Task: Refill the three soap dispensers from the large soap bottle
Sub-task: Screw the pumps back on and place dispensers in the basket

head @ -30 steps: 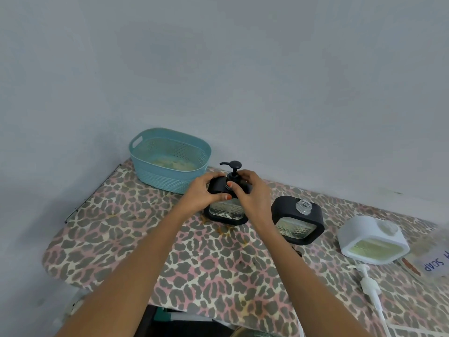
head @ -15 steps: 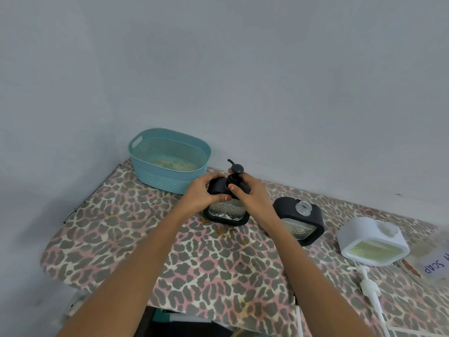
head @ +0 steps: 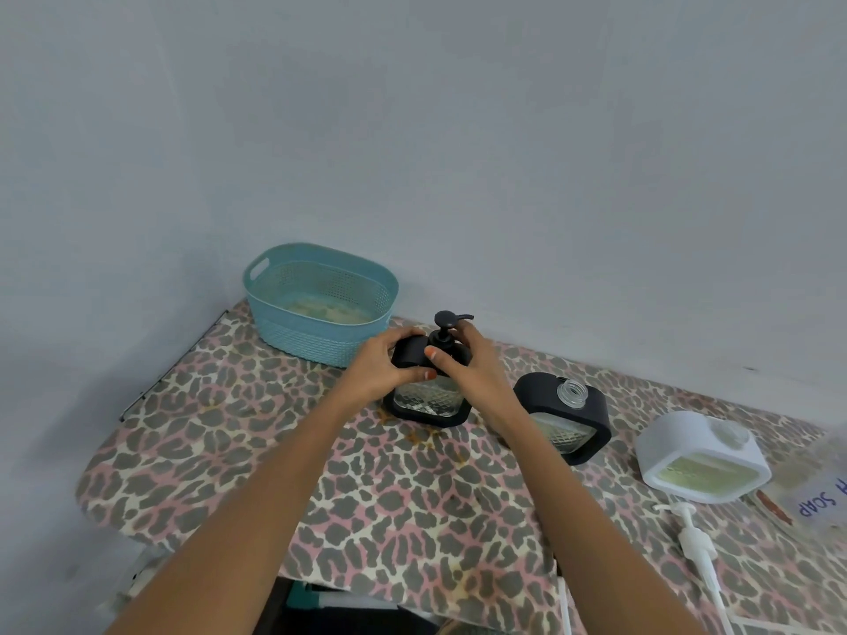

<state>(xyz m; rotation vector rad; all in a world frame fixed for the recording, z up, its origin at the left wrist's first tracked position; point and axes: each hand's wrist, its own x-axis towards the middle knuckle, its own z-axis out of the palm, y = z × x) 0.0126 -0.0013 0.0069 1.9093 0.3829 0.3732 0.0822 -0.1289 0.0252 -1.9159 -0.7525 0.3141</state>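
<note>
A black-framed glass soap dispenser (head: 428,401) stands on the leopard-print table (head: 412,506). My left hand (head: 382,366) grips its black shoulder. My right hand (head: 472,366) pinches the collar of its black pump (head: 447,330), whose spout points right. A second black dispenser (head: 566,417) stands to the right with its glass neck uncovered. Further right stands a white dispenser (head: 701,456) holding pale yellow soap, also without a pump. A white pump (head: 694,540) lies on the table in front of it. The large soap bottle (head: 820,490) shows only partly at the right edge, with a "SOAP" label.
A teal perforated basket (head: 321,304) sits at the back left against the grey wall. The table's left edge and front edge drop away near my arms. Dark clutter lies under the front edge.
The black pump's spout has swung round from pointing left to pointing right while my right hand turns its collar. My left hand stays on the dispenser.
</note>
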